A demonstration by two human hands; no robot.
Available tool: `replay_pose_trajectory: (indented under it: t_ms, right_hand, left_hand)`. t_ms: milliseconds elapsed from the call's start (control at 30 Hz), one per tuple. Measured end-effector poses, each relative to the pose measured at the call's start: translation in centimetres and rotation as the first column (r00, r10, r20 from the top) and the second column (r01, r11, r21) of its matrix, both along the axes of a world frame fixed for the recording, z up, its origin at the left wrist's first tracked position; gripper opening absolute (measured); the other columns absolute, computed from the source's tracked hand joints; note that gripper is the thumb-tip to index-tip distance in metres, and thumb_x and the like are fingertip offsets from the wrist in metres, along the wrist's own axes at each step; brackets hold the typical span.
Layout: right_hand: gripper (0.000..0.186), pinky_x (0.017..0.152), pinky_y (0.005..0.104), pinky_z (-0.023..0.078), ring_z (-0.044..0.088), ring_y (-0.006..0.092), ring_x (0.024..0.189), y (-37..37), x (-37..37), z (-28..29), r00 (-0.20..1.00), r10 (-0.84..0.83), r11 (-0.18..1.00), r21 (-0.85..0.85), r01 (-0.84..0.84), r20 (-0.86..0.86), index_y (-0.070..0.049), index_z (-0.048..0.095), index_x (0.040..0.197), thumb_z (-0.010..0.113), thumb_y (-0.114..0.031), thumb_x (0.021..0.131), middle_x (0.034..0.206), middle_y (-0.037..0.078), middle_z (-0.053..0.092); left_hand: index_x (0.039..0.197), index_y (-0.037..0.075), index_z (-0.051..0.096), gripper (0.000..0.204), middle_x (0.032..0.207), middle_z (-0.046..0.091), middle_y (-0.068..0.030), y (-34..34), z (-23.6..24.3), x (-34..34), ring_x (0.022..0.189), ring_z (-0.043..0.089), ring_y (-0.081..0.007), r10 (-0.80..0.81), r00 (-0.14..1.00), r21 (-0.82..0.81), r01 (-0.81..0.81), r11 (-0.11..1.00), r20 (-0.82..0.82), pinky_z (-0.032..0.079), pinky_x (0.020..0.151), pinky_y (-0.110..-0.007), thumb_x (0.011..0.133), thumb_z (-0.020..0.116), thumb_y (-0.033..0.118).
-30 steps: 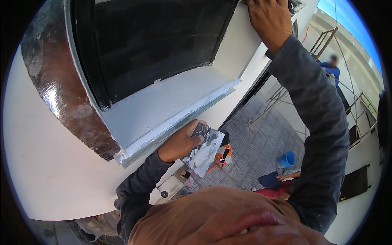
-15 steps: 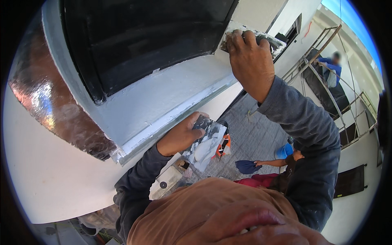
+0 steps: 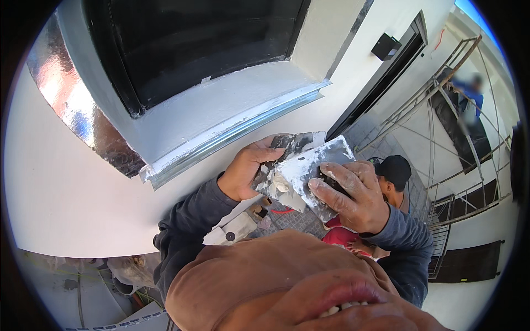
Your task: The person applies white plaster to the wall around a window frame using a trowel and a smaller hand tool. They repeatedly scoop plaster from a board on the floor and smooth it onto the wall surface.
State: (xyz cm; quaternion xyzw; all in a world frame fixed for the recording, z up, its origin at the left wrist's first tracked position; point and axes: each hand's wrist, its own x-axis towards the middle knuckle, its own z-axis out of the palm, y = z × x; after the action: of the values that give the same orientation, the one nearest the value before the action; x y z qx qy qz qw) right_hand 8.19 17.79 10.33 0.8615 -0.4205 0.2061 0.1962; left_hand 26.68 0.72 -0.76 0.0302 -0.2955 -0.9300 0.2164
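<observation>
My left hand (image 3: 243, 170) grips a flat dark plate (image 3: 301, 142) carrying lumps of white putty (image 3: 284, 190). Over that plate my right hand (image 3: 361, 198) holds a plastering trowel (image 3: 309, 170), its rectangular blade coated in white putty. The trowel overlaps the plate and seems to touch the putty on it; part of the plate is hidden beneath. White smears mark my right fingers. Beyond both hands runs a pale window sill (image 3: 221, 105) with a metal strip (image 3: 237, 132) along its front edge.
A dark window panel (image 3: 204, 44) stands behind the sill, and shiny foil (image 3: 83, 110) covers its left side. Below, a person in a black cap (image 3: 395, 172) is close to my right arm. Metal scaffolding (image 3: 469, 140) rises at right, with another person in blue (image 3: 472, 96) there.
My right hand has brought the trowel down from the window's right side onto the plate in my left hand. The plate has risen slightly. The capped person below has come further into view.
</observation>
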Motion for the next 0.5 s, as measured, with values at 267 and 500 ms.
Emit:
replay_pose_trajectory:
  t_ms: [267,500]
  right_hand:
    - [0.049,0.085,0.0455,0.049,0.062,0.0294,0.1,2.8,-6.1,4.4,0.983,-0.168,0.978,0.11,0.176,-0.078,-0.015,0.075,0.121,0.075,-0.012,0.072,0.115,0.01,0.068]
    - [0.033,0.108,0.0561,0.046,0.065,0.0328,0.116,-0.4,-7.9,10.9,0.906,-0.069,0.983,-0.186,-0.011,-0.417,-0.013,0.077,0.108,0.073,-0.014,0.075,0.116,0.007,0.073]
  left_hand:
    - [0.145,-0.006,0.047,0.046,0.127,0.067,-0.0196,1.9,-1.5,0.7,0.109,0.072,-0.0241,0.075,0.997,0.199,-0.068,0.978,-0.029,0.06,0.097,-0.036,0.101,0.055,0.007]
    - [0.14,-0.001,0.055,0.048,0.12,0.07,-0.0094,0.9,-2.1,2.6,0.103,0.068,-0.0141,0.171,0.975,-0.257,-0.131,0.957,0.14,0.052,0.095,-0.027,0.092,0.059,0.001]
